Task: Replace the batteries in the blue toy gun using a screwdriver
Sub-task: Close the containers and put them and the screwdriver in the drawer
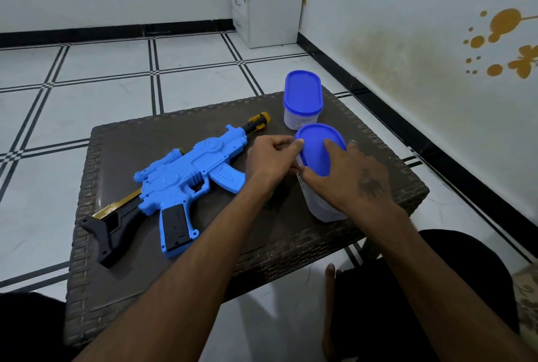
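The blue toy gun lies flat on the dark woven table, its muzzle toward the far right and its black stock toward the near left. To its right stands a clear container with a blue lid. My left hand pinches the left rim of that lid. Over the container's right side wraps my right hand, thumb on the lid. A small dark object lies under my left wrist, mostly hidden. No screwdriver or batteries are clearly visible.
A second clear container with a blue lid stands at the table's far edge, just behind the first. A white wall with gold stickers runs close on the right. My knees flank the near table edge over tiled floor.
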The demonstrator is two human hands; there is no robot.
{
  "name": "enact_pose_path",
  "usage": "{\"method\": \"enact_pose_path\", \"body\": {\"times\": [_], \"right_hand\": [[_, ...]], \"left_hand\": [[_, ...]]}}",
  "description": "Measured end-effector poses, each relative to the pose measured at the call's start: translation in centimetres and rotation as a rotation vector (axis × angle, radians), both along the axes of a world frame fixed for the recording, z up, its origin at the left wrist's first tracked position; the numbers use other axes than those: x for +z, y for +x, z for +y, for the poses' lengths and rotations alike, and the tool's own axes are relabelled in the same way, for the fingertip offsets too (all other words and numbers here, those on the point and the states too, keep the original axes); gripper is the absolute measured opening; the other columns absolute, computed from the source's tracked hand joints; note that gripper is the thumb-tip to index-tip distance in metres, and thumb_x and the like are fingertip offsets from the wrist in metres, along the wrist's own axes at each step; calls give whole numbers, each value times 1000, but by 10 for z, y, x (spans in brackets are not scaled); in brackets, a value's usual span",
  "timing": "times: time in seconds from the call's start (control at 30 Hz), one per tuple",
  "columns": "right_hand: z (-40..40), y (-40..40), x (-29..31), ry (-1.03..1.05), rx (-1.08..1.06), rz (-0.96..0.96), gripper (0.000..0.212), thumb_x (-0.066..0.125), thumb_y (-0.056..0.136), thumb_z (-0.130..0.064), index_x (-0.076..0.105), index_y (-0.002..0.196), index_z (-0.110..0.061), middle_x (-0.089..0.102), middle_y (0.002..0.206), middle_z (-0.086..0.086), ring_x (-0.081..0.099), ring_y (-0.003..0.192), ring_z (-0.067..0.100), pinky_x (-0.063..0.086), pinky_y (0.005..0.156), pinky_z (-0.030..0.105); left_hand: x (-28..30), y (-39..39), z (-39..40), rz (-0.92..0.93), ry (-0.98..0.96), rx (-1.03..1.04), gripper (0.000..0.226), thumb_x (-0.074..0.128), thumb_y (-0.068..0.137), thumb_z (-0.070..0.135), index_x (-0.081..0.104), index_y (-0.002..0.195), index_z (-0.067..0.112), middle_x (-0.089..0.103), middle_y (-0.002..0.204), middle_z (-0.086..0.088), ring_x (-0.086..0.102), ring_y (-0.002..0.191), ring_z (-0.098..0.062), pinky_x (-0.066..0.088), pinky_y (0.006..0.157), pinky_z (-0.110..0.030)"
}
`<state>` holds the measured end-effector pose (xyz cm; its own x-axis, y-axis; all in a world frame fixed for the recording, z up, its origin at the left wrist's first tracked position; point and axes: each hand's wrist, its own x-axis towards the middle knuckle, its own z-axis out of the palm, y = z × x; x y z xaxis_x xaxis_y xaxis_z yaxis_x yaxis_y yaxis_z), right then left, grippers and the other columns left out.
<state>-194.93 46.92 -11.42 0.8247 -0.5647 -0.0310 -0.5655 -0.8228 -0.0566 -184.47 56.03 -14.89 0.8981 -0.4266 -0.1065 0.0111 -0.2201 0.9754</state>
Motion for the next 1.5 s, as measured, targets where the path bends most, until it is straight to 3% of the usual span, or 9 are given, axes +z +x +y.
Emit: {"method": "enact_pose_path", "body": {"times": [0.17, 0.4, 0.5, 0.6, 0.77, 0.9, 1.0, 1.23, 1.5], "right_hand": [[-2, 1, 1, -44, 33, -53, 71, 39, 83, -75, 46, 133, -24, 56, 127, 14, 60, 106, 31, 44, 75, 36], [0, -2, -5, -54, 13, -8, 85, 34, 82, -81, 32, 148, -26, 38, 151, 17, 55, 121, 35, 47, 91, 41], [-2, -4, -7, -62, 23, -40, 85, 26, 81, -85, 40, 142, -27, 52, 136, 14, 59, 112, 33, 49, 87, 42], [-17, 6, 0, 165, -36, -172, 70, 22, 87, -78, 48, 126, -25, 62, 114, 10, 62, 98, 30, 50, 83, 41], [-56, 42, 5, 771, -156, -351, 50, 43, 96, -56, 55, 126, -18, 59, 121, 5, 57, 103, 20, 49, 85, 40], [-69, 61, 2, 1010, -247, -393, 37, 63, 91, -44, 68, 106, -11, 71, 98, 8, 66, 84, 21, 51, 66, 32], [-78, 67, -4, 1156, -342, -345, 40, 75, 81, -41, 68, 109, -12, 73, 98, 9, 71, 84, 24, 55, 65, 35], [-83, 71, -7, 1224, -403, -265, 38, 77, 78, -42, 63, 103, -16, 70, 96, 8, 70, 84, 24, 56, 62, 37], [-77, 70, -3, 1145, -345, -294, 40, 77, 80, -39, 67, 104, -9, 71, 99, 11, 70, 88, 26, 58, 68, 38]], "left_hand": [[1, 1, -2, 22, 7, 1, 33, 70, 87, 29, 68, 116, 15, 74, 86, 0, 73, 70, -13, 62, 70, -38], [1, 5, -2, 82, -6, -14, 30, 72, 85, 24, 67, 113, 14, 73, 88, -2, 73, 74, -16, 62, 71, -37], [0, 5, -1, 196, -45, -11, 32, 75, 83, 21, 67, 112, 10, 74, 88, -6, 72, 75, -16, 62, 70, -35], [0, 7, 1, 266, -80, -33, 31, 74, 84, 21, 67, 111, 8, 74, 91, -11, 70, 75, -17, 61, 70, -32], [5, 10, -1, 277, -43, -36, 18, 69, 88, 25, 69, 98, 10, 72, 92, -11, 67, 73, -16, 60, 69, -30], [8, 15, -8, 270, -5, 5, 22, 65, 90, 31, 70, 95, 10, 73, 90, -12, 68, 71, -18, 61, 71, -32], [9, 18, -13, 249, 42, -23, 16, 68, 89, 22, 69, 98, 9, 72, 90, -12, 69, 71, -18, 61, 70, -31], [8, 20, -11, 366, -33, -7, 16, 68, 87, 13, 68, 102, 8, 71, 98, -12, 72, 82, -19, 62, 69, -32], [8, 16, -13, 304, 30, 42, 16, 70, 86, 16, 70, 100, 8, 72, 94, -10, 72, 80, -19, 62, 69, -33]]}}
